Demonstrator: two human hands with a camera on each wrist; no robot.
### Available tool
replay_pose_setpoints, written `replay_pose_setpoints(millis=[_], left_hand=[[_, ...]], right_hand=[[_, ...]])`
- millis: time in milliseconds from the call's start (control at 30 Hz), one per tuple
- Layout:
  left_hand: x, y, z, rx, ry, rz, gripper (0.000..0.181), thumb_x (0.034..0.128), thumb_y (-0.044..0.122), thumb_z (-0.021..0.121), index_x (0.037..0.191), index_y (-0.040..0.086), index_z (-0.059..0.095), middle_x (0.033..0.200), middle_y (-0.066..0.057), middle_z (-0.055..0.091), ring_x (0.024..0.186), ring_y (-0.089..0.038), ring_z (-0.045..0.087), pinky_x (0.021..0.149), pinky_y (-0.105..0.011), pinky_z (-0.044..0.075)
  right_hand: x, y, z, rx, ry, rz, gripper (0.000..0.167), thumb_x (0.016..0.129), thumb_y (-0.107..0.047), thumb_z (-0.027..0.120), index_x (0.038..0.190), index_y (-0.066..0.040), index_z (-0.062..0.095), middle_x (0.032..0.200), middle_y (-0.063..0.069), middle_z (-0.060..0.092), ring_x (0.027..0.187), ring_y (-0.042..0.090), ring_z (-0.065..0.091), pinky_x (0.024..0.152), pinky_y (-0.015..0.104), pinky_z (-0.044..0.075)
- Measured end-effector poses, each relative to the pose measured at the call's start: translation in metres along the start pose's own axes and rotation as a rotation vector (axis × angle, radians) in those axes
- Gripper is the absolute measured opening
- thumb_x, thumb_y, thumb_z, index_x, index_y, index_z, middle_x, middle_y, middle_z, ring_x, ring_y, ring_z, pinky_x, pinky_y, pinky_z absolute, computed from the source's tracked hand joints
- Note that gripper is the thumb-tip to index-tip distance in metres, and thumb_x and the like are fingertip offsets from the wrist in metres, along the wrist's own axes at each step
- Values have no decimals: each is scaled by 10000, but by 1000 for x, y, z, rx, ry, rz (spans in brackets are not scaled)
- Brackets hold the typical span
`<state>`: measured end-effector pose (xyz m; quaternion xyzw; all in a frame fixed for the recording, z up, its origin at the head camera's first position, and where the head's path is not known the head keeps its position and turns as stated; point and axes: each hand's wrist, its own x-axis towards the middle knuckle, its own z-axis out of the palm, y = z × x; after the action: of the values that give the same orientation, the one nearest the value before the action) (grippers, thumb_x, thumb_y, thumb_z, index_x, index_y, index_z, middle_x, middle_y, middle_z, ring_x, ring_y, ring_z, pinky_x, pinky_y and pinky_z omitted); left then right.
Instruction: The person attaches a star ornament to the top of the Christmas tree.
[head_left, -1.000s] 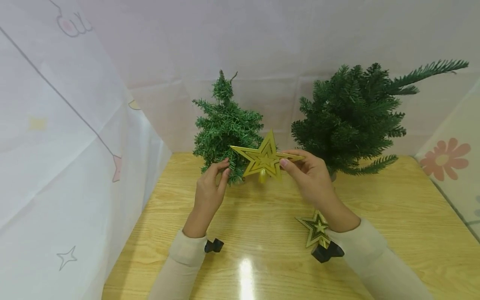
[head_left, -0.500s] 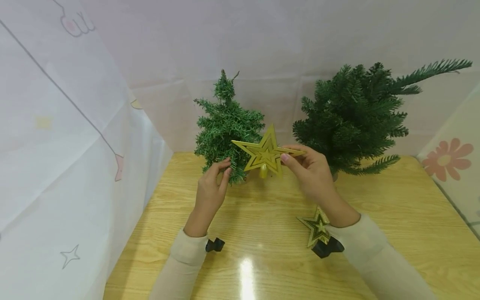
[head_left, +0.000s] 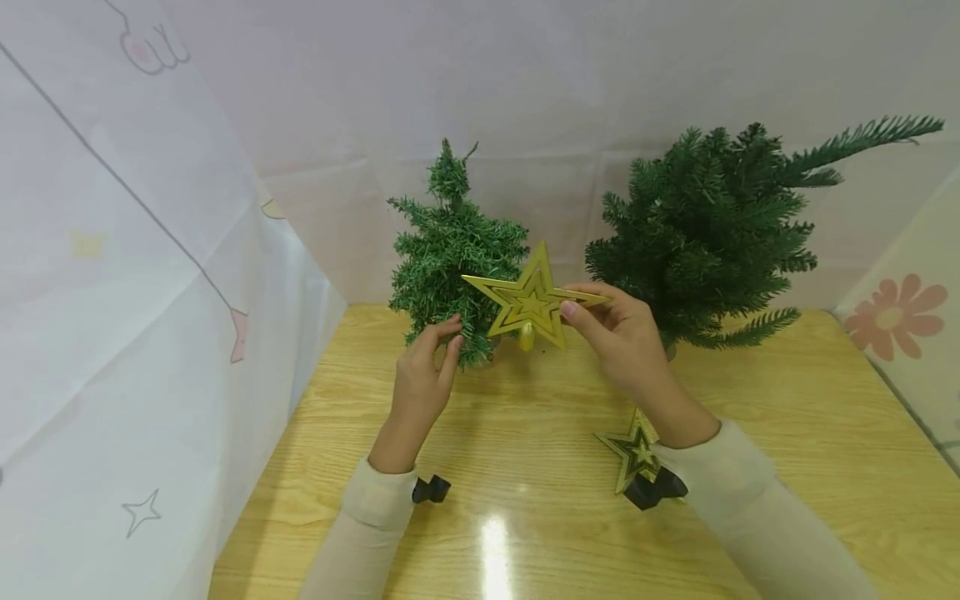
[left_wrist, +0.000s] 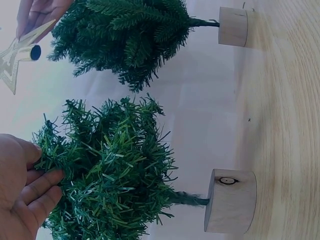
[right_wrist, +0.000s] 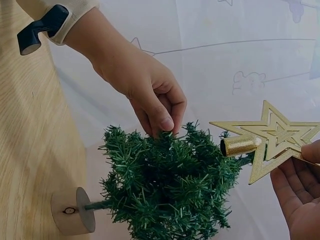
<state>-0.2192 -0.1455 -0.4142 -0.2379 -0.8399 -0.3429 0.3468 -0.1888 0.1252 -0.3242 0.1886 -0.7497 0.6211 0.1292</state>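
My right hand pinches one point of a gold star tree topper between thumb and fingers. The star's face is turned up toward me, and a hollow gold tube sticks out at its base. Left of it stands a small artificial Christmas tree on a round wooden base. My left hand pinches a branch tip on the near side of that tree, as the right wrist view shows. A second gold star lies on the table, partly covered by my right sleeve and wrist camera.
A fuller, darker Christmas tree stands at the back right, one long branch jutting right. It too has a wooden base. Printed cloth hangs behind the wooden table and along its sides.
My right hand has raised the held star slightly, away from me. The left hand stays at the small tree, and both trees stand where they were.
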Motion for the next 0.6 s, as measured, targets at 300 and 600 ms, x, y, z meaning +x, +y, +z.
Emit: replay_pose_setpoints(millis=[300, 600], left_hand=[[-1, 0, -2, -8, -10, -13, 238, 969, 104, 618, 1191, 19, 607, 1282, -74, 621, 1104, -229, 632, 900, -340, 532], [0, 0, -3, -5, 1, -1, 244, 955, 66, 633, 1193, 26, 603, 1273, -76, 625, 1119, -225, 624, 909, -339, 527]], right_hand=[[4, -3, 2, -10, -2, -25, 272, 972, -218, 631, 1198, -71, 671, 1066, 73, 679, 952, 238, 668, 853, 280, 533], [9, -7, 2, -4, -11, -36, 266, 972, -215, 629, 1198, -81, 674, 1078, 69, 677, 942, 168, 664, 852, 288, 533]])
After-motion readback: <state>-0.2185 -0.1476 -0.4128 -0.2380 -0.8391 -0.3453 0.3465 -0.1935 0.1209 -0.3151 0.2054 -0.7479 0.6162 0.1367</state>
